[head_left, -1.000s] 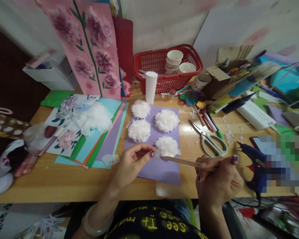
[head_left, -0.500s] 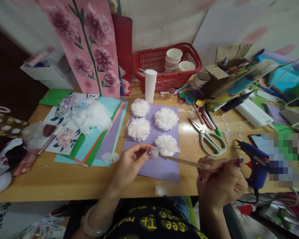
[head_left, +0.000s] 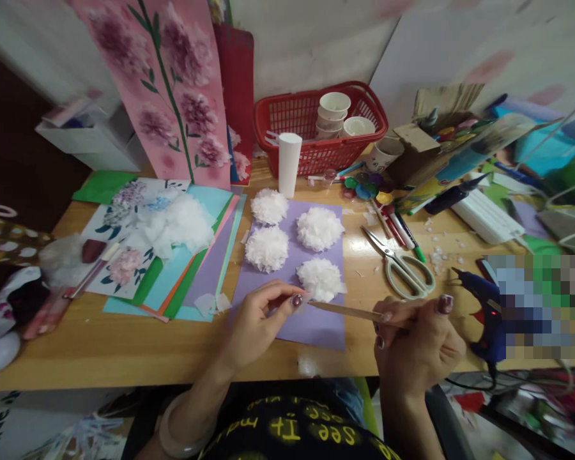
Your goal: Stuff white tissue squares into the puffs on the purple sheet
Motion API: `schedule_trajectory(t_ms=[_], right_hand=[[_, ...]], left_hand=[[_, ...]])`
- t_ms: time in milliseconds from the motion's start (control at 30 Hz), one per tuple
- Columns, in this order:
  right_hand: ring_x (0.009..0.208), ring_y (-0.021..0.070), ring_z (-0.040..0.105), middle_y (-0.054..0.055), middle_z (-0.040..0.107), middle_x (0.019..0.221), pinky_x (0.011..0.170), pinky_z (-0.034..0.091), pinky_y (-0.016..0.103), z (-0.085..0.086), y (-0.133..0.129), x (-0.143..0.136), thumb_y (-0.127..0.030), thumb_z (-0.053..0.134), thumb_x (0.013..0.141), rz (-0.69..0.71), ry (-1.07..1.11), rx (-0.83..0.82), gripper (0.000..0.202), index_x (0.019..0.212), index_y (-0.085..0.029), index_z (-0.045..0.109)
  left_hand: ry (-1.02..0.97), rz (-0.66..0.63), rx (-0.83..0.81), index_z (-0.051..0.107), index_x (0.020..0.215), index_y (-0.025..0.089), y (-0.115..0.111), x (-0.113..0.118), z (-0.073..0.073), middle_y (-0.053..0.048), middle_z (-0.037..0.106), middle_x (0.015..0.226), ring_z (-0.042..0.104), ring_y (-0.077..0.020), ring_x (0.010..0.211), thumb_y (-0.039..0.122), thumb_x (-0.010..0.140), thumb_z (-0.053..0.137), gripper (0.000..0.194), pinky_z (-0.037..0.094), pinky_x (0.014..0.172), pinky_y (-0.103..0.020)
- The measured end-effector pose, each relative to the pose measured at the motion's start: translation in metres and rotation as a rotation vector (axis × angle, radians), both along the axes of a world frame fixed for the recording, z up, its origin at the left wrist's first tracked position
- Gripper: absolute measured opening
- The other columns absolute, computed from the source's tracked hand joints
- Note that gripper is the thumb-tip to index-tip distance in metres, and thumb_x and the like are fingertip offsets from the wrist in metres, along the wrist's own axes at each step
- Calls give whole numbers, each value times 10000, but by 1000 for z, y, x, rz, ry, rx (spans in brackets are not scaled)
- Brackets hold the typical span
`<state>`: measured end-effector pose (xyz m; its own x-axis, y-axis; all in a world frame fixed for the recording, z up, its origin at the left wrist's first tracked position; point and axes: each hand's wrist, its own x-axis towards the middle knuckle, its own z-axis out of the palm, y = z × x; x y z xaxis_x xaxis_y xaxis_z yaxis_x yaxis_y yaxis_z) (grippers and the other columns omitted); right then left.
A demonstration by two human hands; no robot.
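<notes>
My left hand (head_left: 263, 316) pinches a small piece of thin white paper (head_left: 305, 298) between thumb and fingertips. Closed around a slim wooden stick (head_left: 347, 310) is my right hand (head_left: 419, 345); the stick points left, and its tip is at the paper piece. Both hands are over the near part of a purple sheet (head_left: 311, 329). Several fluffy white paper flowers lie on or at the edge of that sheet, the nearest flower (head_left: 320, 279) just beyond my left fingertips.
Right of the sheet lie scissors (head_left: 407, 271) and a blue glue gun (head_left: 489, 313) with a red light. A white roll (head_left: 289, 165) stands before a red basket (head_left: 311, 156) of paper cups. Coloured papers (head_left: 206, 281) with white tissue are at left; a pink flower picture (head_left: 172, 96) leans behind.
My left hand has shifted slightly right, bringing the paper piece against the stick's tip. My right hand has moved a little left with the stick.
</notes>
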<state>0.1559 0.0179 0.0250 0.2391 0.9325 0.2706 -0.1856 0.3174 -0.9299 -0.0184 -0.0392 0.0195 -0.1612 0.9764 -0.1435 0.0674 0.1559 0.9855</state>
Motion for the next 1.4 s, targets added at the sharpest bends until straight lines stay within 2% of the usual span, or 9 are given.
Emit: schedule_trajectory(t_ms=[100, 233, 367, 467, 600, 767, 1000, 1200, 1400], right_hand=[[284, 75, 413, -37, 446, 350, 358, 314, 230, -1, -1, 1, -398, 518, 1008, 1, -28, 15, 549, 517, -163, 585], [294, 86, 430, -33, 447, 350, 344, 301, 232, 0, -2, 1, -384, 507, 1014, -6, -64, 35, 545, 522, -165, 593], [286, 75, 386, -46, 412, 325, 354, 312, 231, 3, 0, 0, -388, 522, 1003, -92, -7, 69, 552, 497, -172, 563], [288, 77, 386, -49, 392, 313, 345, 297, 226, 4, 1, -1, -411, 539, 992, -141, -2, 43, 559, 486, -175, 558], [292, 74, 400, -34, 445, 341, 339, 286, 221, 2, 0, -1, -424, 559, 982, -105, -5, -25, 549, 496, -170, 579], [280, 67, 383, -40, 429, 332, 355, 293, 220, 0, -2, -2, -408, 539, 995, -19, 13, -39, 552, 502, -164, 575], [289, 73, 416, -45, 430, 334, 373, 320, 227, -4, -7, -1, -395, 494, 1021, -8, -70, -26, 559, 520, -166, 590], [290, 78, 414, -39, 447, 346, 352, 295, 226, -1, -9, -3, -401, 508, 1013, -4, -57, -11, 551, 521, -167, 590], [285, 75, 391, -47, 426, 326, 372, 346, 233, 4, -4, -1, -413, 536, 995, -124, 4, 81, 570, 478, -174, 549]], left_hand=[[-32, -28, -2, 761, 956, 185, -2, -1, 1, -65, 727, 948, 675, -180, 920, 360, 957, 584, 250, 540, 823, -291], [-88, -2, -3, 764, 955, 189, -2, 0, -2, -56, 734, 959, 685, -171, 906, 274, 861, 701, 141, 551, 813, -273], [-140, 24, -39, 764, 950, 187, -2, -1, 0, -54, 763, 948, 707, -160, 873, 229, 866, 665, 136, 570, 809, -272], [-193, 12, -70, 754, 977, 175, -2, -3, 2, -65, 775, 975, 723, -163, 879, 237, 879, 647, 158, 587, 835, -286], [-253, 32, -89, 721, 1048, 167, -3, -2, 1, -65, 776, 994, 727, -156, 878, 236, 857, 670, 209, 593, 853, -285], [-228, 67, -83, 711, 987, 163, -3, 2, -4, -46, 762, 880, 722, -150, 812, 239, 827, 707, 177, 599, 792, -266], [-282, 49, -114, 728, 992, 167, -6, 3, -4, -72, 785, 942, 759, -175, 831, 322, 885, 667, 198, 612, 807, -289], [-285, 29, -99, 742, 991, 173, -9, 2, -5, -62, 792, 922, 757, -180, 857, 225, 799, 732, 200, 620, 816, -295], [-238, 52, -99, 702, 1064, 181, -10, -4, -7, -51, 791, 898, 754, -176, 876, 224, 817, 705, 251, 602, 833, -296]])
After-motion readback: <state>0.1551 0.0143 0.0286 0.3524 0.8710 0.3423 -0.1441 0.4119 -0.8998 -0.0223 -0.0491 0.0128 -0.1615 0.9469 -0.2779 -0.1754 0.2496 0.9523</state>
